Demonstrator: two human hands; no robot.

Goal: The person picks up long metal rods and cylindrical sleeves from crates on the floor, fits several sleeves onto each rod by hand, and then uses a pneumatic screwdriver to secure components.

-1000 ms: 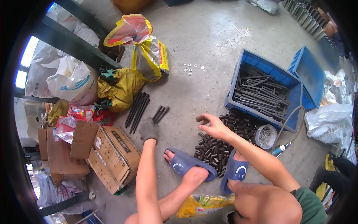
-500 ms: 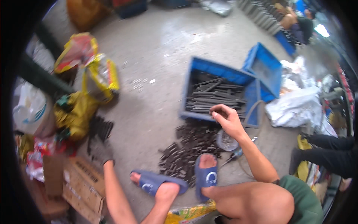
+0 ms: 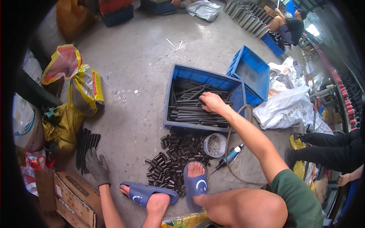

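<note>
Bare right hand (image 3: 212, 102): fingers curled at slim black rods (image 3: 190, 111) in blue plastic bin (image 3: 207, 78), hold unclear; grey-gloved left hand (image 3: 97, 167) extended, seemingly empty; crossed rods could snag

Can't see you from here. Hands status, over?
Gloved left hand open beside dark floor rods. Bare right hand at loose rods in blue crate, grip unclear. Short tubes piled beside crate, blocking neither hand.

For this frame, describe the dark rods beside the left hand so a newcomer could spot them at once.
Find the cardboard box at the lower left. Just beyond it, between the crumpled yellow sack and the gray-gloved left hand, several long dark rods lie roughly side by side. They rest on the floor, unlike the similar rods heaped in the big blue bin.
</note>
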